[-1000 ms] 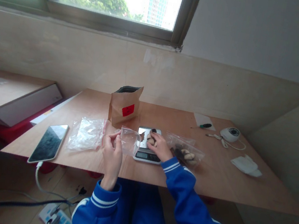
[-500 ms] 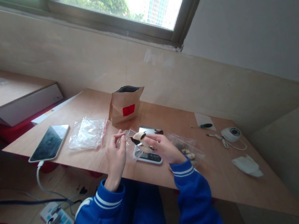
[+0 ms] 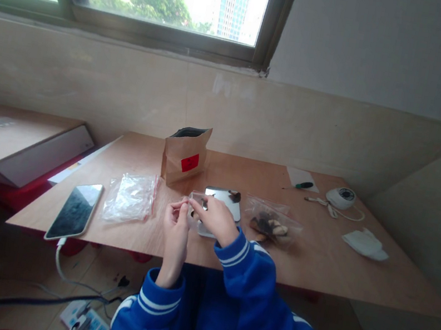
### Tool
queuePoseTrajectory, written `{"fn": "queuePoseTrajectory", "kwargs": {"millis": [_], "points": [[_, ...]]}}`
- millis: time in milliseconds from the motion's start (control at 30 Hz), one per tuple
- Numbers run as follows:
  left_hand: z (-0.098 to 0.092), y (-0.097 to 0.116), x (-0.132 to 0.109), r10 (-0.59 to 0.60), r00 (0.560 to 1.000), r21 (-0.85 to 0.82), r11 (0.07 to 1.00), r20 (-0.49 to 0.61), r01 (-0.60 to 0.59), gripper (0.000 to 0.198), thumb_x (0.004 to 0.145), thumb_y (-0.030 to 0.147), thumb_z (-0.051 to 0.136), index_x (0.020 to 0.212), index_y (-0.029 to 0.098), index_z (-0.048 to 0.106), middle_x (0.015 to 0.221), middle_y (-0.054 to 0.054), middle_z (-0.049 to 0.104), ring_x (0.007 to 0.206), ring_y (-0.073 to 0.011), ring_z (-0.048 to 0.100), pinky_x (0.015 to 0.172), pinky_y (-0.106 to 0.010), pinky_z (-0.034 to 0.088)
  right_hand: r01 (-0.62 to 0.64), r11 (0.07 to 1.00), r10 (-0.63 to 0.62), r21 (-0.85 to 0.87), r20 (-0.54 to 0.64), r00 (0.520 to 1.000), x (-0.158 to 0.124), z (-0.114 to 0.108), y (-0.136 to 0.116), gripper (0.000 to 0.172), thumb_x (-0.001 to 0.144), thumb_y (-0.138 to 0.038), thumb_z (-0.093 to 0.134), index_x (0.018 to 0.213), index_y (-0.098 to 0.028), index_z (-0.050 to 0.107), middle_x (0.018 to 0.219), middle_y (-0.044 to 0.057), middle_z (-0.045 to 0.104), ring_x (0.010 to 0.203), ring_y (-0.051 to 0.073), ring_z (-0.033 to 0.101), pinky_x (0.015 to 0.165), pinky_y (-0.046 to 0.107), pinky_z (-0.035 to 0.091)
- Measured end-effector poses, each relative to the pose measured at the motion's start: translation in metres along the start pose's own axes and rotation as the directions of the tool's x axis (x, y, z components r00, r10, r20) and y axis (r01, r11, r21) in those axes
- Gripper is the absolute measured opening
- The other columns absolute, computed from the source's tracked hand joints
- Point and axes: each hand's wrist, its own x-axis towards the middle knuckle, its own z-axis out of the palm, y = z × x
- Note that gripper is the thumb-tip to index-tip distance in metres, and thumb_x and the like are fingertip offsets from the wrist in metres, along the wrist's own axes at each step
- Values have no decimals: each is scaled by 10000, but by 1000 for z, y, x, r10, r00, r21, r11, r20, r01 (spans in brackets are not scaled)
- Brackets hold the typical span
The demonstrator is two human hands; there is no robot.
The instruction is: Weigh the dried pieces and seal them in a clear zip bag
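Observation:
My left hand (image 3: 176, 231) pinches the top edge of a small clear zip bag (image 3: 193, 227) between thumb and fingers. My right hand (image 3: 217, 220) is closed at the same bag's mouth, its fingertips close to the left ones. Dark bits show through the plastic under the right fingers; how many is hidden. Behind the hands lies a kitchen scale (image 3: 224, 193), partly covered, with a dark-and-cream slice (image 3: 235, 196) on its plate. To the right, a larger clear bag (image 3: 292, 228) holds several dark and cream slices (image 3: 277, 228) like dried mushroom.
Flat clear bags (image 3: 130, 200) and a charging phone (image 3: 74, 212) lie left. A brown paper pouch (image 3: 183, 156) stands open behind. A screwdriver (image 3: 304, 185), white camera (image 3: 339, 197) and crumpled white tissue (image 3: 365, 244) are at right. A power strip (image 3: 86, 323) is on the floor.
My right hand has moved left from over the scale to the bag's mouth. The pale slices it held are now out of sight, and the larger bag is more exposed.

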Motion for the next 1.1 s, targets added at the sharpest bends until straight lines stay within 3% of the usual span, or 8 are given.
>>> {"fn": "queuePoseTrajectory", "kwargs": {"millis": [167,300,400,533,633,833,1000,1100], "points": [[-1,5,1,-151,981,-99,985,-122,140,205,835,339,564,947,173,519,969,-53,619,858,-143,625,765,-292,517,61,987,-52,149,-65,997,-4,-9,-1,431,897,-549,465,1004,-191,682,894,76,725,851,199,670,728,254,456],[-2,8,3,-163,970,-82,985,-182,150,126,873,282,508,956,186,507,1031,-55,592,897,-145,607,747,-294,531,197,945,-148,261,-193,970,13,-8,29,378,971,-378,338,979,-192,668,978,54,706,872,162,652,796,270,472],[-3,10,2,-170,965,-72,985,-198,159,120,884,284,493,964,193,490,1023,-48,582,881,-139,602,730,-293,538,190,981,-179,32,-214,960,28,10,59,212,876,-228,520,1024,-164,657,1093,106,669,1041,224,592,927,353,439],[-4,11,0,-172,962,-65,985,-214,161,129,877,278,505,977,198,486,1003,-38,571,857,-129,590,731,-286,540,196,965,-225,-175,-161,961,38,33,80,302,824,-161,593,1124,-137,618,1186,149,622,1112,282,536,940,421,429],[-5,12,-1,-175,963,-73,984,-206,164,128,874,279,506,971,200,484,1003,-35,563,851,-122,584,722,-272,537,174,974,-201,-142,-205,958,38,30,78,232,798,-161,634,1029,-143,646,1065,127,659,1034,273,568,910,419,442],[-5,15,-2,-203,959,-77,979,-197,191,149,865,297,507,976,200,482,990,-47,555,835,-137,583,651,-267,533,306,901,-170,307,-399,901,17,-1,46,316,837,-394,622,1092,-208,631,1070,64,658,873,179,605,762,303,493],[-6,15,-3,-166,960,-115,983,-224,143,158,858,297,505,982,202,479,993,-49,561,852,-150,596,633,-261,529,511,805,-459,301,-231,858,3,-14,27,361,847,-486,596,1132,-270,647,1158,35,652,1103,195,562,986,350,407],[-10,17,-3,-160,962,-121,983,-224,135,158,855,295,503,981,203,480,978,-47,565,827,-148,600,615,-257,529,466,846,-381,259,-319,868,13,-12,49,359,967,-415,377,1145,-246,639,1177,51,646,1133,186,551,1013,360,388]]}}
